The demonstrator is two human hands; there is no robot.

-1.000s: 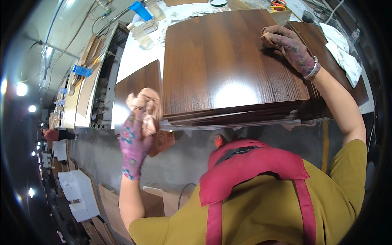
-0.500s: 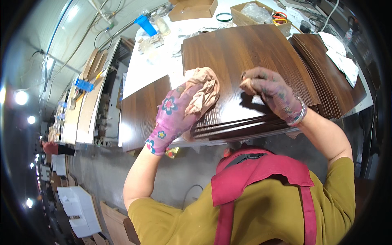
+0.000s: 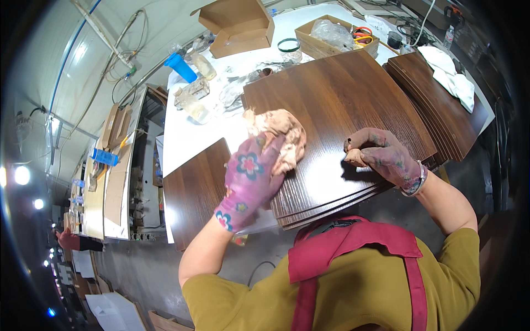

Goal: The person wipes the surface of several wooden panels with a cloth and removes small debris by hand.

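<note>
My left hand (image 3: 248,179), in a purple flowered glove, is closed on a crumpled peach-coloured cloth (image 3: 287,135). The cloth rests against the left part of a glossy dark-brown wood-grain panel (image 3: 337,91), the top one of a stack on the table. Over the panel's front right part, my right hand (image 3: 389,163) is held with thumb and fingers pinched together. Its glove is stained brown at the fingers. Whatever may be between these fingertips is too small to make out. The panel's front left corner lies close to my left wrist.
Another stack of brown panels (image 3: 436,105) stands at the right, with a white cloth (image 3: 450,77) on it. A brown board (image 3: 193,187) lies at the left. Farther back are a blue cup (image 3: 181,67), a cardboard box (image 3: 240,30) and a box (image 3: 309,39) holding plastic bags and scissors.
The view has shifted, so the table sits lower in the picture. My left hand has slid the cloth a little farther away over the panel. My right hand stays pinched, slightly farther right.
</note>
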